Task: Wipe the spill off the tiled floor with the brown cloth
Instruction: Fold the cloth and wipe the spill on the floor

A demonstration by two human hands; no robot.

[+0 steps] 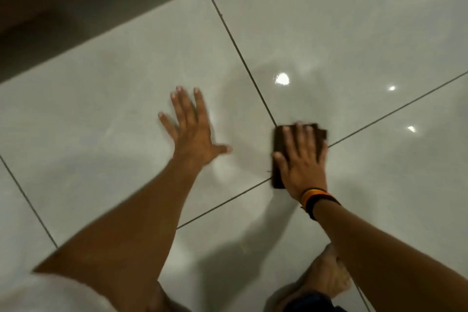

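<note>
A folded brown cloth point(281, 145) lies flat on the glossy pale tiled floor point(354, 33), right where two grout lines cross. My right hand point(302, 162) presses down on it, palm flat and fingers spread, so only the cloth's far and left edges show. My left hand point(192, 129) rests flat on the tile to the left, fingers apart, holding nothing. A faint wet sheen point(253, 99) spreads across the tiles beyond and between the hands; its outline is blurred.
A dark shadowed strip point(63, 7) runs along the top left, perhaps a wall base or furniture. A bare foot point(329, 278) stands on the floor at the bottom right. Light reflections point(281, 79) glare on the tiles. Bracelets circle my right wrist point(316, 199).
</note>
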